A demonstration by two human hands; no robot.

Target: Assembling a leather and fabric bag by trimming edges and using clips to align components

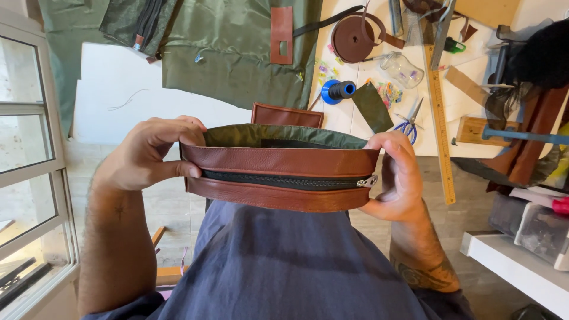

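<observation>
No packages, labels, signs or screens visible.

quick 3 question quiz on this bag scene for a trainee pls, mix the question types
1. True or false: the zip on the brown leather bag is closed.
2. Which hands hold the bag? A) left only B) right only C) both
3. Fill in: the lining seen at the bag's top edge is ____ in colour.

Key
1. True; the metal zip pull sits at the end of the closed zip, by the right hand.
2. C; the left hand grips the other end.
3. Green, like the green fabric spread on the table.
</observation>
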